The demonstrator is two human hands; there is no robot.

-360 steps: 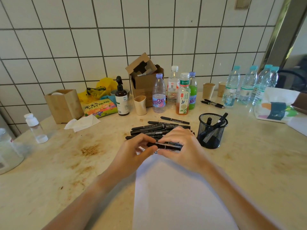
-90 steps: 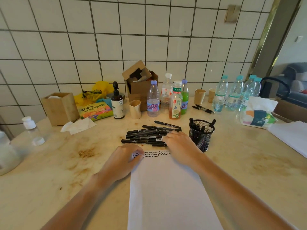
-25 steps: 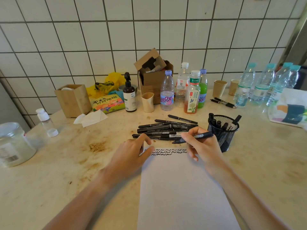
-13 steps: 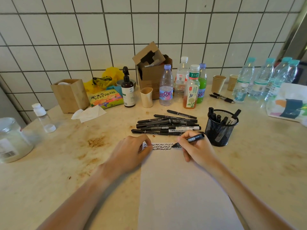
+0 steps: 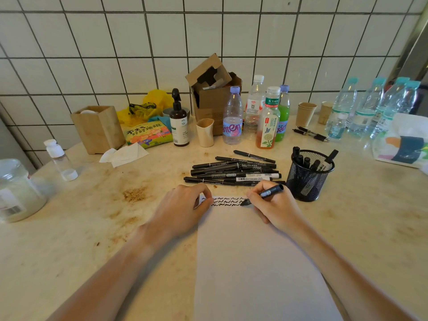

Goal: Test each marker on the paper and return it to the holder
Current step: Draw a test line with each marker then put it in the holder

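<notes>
— On the paper (image 5: 254,262), what are the hands doing?
— At its far edge, the right hand (image 5: 272,208) pinches a black marker (image 5: 264,195), tip down on the wavy lines, barrel slanting toward the mesh holder (image 5: 309,176).
— And the left hand (image 5: 183,209)?
— Fingers curled, pressing the paper's far left corner, grasping nothing. The marker pile (image 5: 234,172) lies just beyond the paper on the table (image 5: 69,239).

left hand (image 5: 183,209): bare, no glove, no ring or strap in view
right hand (image 5: 274,208): bare, no glove, no ring in view
left forearm (image 5: 115,274): bare to the frame edge, no sleeve or cuff showing
right forearm (image 5: 347,269): bare to the frame edge, no sleeve showing
wrists: nothing worn on either
</notes>
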